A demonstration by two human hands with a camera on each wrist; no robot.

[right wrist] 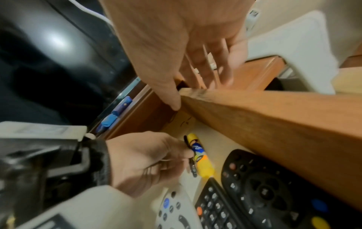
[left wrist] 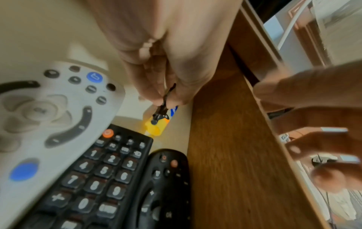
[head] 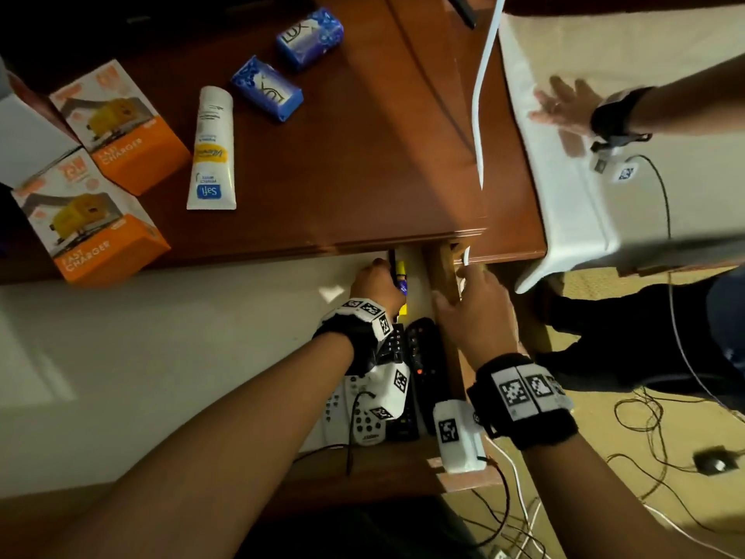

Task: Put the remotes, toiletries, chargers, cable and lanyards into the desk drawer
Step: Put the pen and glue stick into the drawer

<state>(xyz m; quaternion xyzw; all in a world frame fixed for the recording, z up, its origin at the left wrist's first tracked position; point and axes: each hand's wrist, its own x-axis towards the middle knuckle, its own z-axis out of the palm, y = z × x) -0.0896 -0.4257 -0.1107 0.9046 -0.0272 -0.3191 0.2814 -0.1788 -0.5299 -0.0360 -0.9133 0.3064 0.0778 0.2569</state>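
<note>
Nearest, left hand [left wrist: 166,65] pinching thin black lanyard clip [left wrist: 161,108], probably light and limp, best held at clip, inside open wooden desk drawer [head: 441,272]; right hand [head: 471,312], fingers relaxed, resting on drawer's right wall.

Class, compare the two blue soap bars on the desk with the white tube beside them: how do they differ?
The soap bars are blue, short and blocky; the white tube is long and slim. The bars carry large LUX lettering; the tube has small print and a yellow band. There are two bars, one tube. All lie on the desk top, not yet in the drawer.
</note>
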